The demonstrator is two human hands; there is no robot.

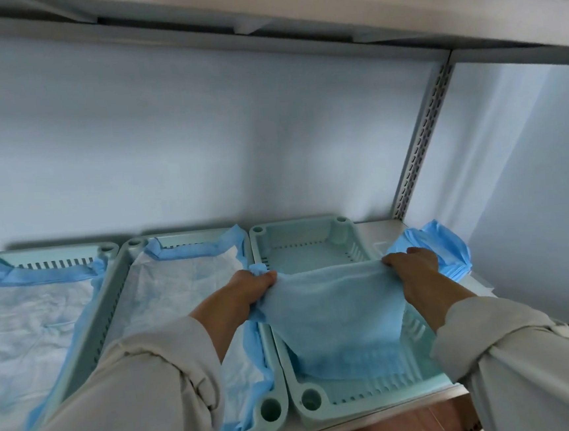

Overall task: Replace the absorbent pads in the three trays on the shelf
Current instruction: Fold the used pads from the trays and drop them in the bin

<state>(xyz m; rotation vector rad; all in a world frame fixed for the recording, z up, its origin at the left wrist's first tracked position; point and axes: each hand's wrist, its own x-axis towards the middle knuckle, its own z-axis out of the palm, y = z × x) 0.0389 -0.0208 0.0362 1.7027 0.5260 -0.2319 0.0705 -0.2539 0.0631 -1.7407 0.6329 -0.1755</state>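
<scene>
I see 3 trays side by side on the shelf (389,409); the left tray (107,248) and middle tray (259,420) are lined. My left hand (248,289) and right hand (413,266) each pinch a top corner of a blue pad (336,317), stretched over the unlined right tray (327,409). A pad stack (451,252) lies just right of it.

Three trays sit side by side on the shelf (389,412): left tray (80,339) and middle tray (270,419) each have a pad in them, right tray (328,414) has one held over it, with a pad pile (451,252) just to its right.
</scene>
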